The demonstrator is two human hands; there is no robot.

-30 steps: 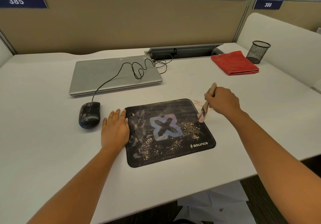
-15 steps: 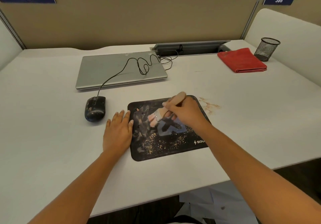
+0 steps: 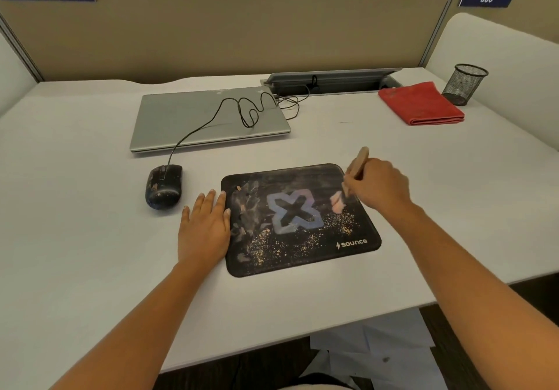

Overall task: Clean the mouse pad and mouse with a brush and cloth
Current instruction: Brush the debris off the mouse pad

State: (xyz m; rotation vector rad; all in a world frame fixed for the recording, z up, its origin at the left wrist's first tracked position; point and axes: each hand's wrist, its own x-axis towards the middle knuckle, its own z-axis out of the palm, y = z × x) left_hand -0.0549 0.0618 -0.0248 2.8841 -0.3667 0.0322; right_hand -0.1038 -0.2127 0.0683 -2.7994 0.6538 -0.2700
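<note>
1. Black mouse pad (image 3: 287, 178) lies flat on the white desk (image 3: 75, 208). It is printed with a pale blue cross and the word "sounce" at its near right corner.
2. Gold-brown grit (image 3: 302, 246) is scattered over the pad's near half; grey smears mark its left part.
3. My left hand (image 3: 204, 229) lies palm down on the desk, fingers straight and together, against the pad's left edge.
4. My right hand (image 3: 378, 188) is curled round the wooden handle of the brush (image 3: 359, 161), over the pad's far right corner.
5. Brush is tilted, its handle end pointing away past the pad's far edge. Pinkish bristles are blurred, low over the pad right of the cross; contact with the surface: cannot tell.
6. Mouse (image 3: 164, 186), black and speckled with dirt, sits on the desk left of the pad, near my left fingertips but apart from them.
7. Red cloth (image 3: 420, 104), folded, lies well beyond the pad's far right corner, beside a black mesh cup (image 3: 464, 84).
8. Closed grey laptop (image 3: 187, 123) lies beyond the pad's far left corner, the mouse cable (image 3: 211, 117) looping across its lid.
</note>
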